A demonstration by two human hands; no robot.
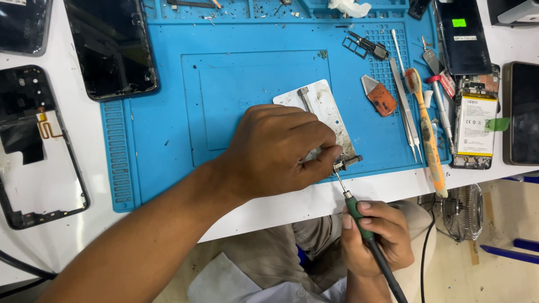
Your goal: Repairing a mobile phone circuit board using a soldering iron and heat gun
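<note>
Right hand grips a soldering iron, its long axis tilted, tip pointing up-left at a small metal part, maybe a connector, pinched just beyond the left hand fingertips over the blue mat.

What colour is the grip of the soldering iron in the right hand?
Green, on the soldering iron held by the right hand; the head view shows it.

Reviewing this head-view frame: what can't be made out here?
- Small part at the soldering iron tip: too small, pinched by left hand fingers.
- Metal plate: near half hidden under left hand.
- Phone frame: cut off by left edge.
- Right hand palm: hidden, faces away.
</note>
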